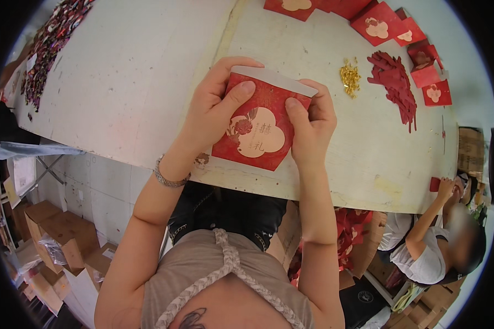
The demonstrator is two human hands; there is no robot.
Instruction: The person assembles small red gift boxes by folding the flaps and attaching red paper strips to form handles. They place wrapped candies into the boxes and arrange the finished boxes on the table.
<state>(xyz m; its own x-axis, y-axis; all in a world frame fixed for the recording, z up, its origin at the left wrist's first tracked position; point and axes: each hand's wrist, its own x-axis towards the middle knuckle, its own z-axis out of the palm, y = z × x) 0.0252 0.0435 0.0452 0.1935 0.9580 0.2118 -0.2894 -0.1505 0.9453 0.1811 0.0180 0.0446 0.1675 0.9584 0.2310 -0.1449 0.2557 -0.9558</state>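
Observation:
Both hands grip a red paper gift box [225, 148] above the near edge of the white table [148, 98]. Its front bears a cream flower-shaped panel with a red blossom. A pale inner flap shows along its upper edge. My left hand [217, 101] holds the upper left side, thumb on the front, fingers behind. My right hand [313, 123] clasps the upper right side, its thumb on the front and its fingers curled round the pale edge. What lies inside the box is hidden.
Gold clips or ties [350, 78] and dark red strips [395, 88] lie to the right. Several red boxes [377, 24] stand along the far right. Small dark wrapped pieces [49, 49] are heaped far left. Cartons [66, 236] stand left; another person [422, 252] is at right.

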